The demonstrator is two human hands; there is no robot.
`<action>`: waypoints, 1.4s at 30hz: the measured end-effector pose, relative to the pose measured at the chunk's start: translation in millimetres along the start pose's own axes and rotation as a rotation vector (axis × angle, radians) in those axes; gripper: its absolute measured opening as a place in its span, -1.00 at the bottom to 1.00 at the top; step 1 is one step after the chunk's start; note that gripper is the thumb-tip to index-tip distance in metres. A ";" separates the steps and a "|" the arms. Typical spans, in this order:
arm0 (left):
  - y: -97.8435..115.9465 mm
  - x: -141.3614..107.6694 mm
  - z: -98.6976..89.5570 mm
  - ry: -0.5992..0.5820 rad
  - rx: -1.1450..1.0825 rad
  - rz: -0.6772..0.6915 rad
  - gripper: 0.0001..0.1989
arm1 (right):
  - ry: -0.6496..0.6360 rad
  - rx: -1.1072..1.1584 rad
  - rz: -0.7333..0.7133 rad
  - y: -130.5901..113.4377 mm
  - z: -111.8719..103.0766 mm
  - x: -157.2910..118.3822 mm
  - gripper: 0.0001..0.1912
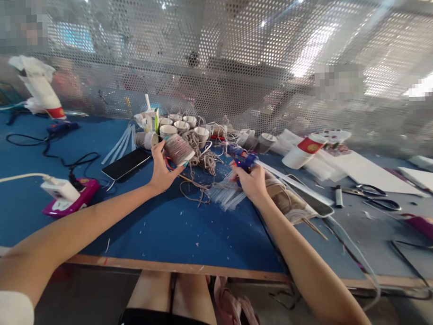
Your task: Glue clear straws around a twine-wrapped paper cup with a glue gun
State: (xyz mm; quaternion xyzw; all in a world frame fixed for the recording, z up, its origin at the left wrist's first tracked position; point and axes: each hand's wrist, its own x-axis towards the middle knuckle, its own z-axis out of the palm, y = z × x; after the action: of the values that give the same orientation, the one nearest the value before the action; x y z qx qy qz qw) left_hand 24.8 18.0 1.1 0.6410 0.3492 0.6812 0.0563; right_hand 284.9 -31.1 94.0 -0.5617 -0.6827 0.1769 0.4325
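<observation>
While the left hand [162, 172] clamps a tilted, cord-wrapped cup [178, 149] between thumb and fingers, just beyond its palm and above the blue surface [151, 231], the right hand [251, 180] is closed around a blue glue gun [242, 155], apart from the cup, to its right. Loose cord [206, 162] lies between them, near other cups [168, 130].

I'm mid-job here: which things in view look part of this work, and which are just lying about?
Likely in the job:
twine-wrapped cup, in the left hand
blue glue gun, in the right hand
loose twine
heaped translucent sticks

Probably just lying about:
black phone
scissors
tilted red-and-white paper cup
</observation>
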 end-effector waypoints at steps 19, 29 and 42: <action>3.1 1.7 -3.3 -0.044 0.006 -0.039 -0.14 | -0.243 0.420 0.136 -26.3 30.9 -29.6 -0.58; 1.7 0.9 -3.1 -0.050 -0.016 -0.046 -0.13 | -0.240 0.387 0.172 -26.3 29.2 -28.5 -0.58; 1.5 -0.4 -0.9 -0.041 -0.066 -0.077 -0.13 | -0.161 0.376 0.133 -20.5 28.7 -23.1 -0.51</action>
State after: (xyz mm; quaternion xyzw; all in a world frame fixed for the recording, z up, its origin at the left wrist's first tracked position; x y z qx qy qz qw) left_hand 24.6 16.3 1.7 0.6386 0.3499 0.6764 0.1108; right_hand 249.5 -51.6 83.7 -0.4991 -0.6313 0.3736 0.4613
